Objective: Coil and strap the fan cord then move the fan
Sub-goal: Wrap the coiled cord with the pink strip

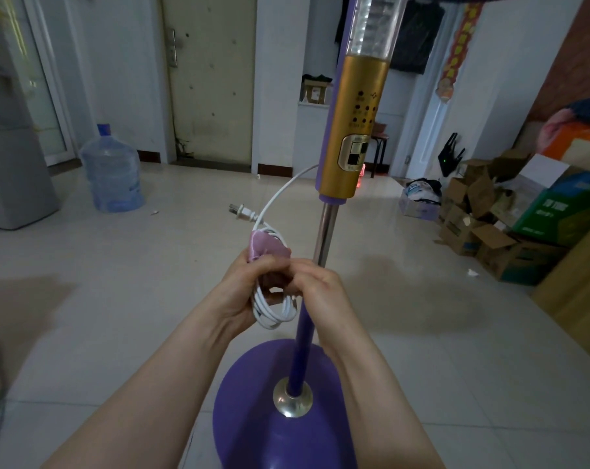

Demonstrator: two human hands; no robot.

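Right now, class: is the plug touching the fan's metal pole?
Apart. The head view shows the plug sticking out up and left of the coiled cord, with bare floor visible between it and the metal pole.

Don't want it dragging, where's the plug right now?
The plug sticks out left of the fan pole, above the coiled cord in both hands.
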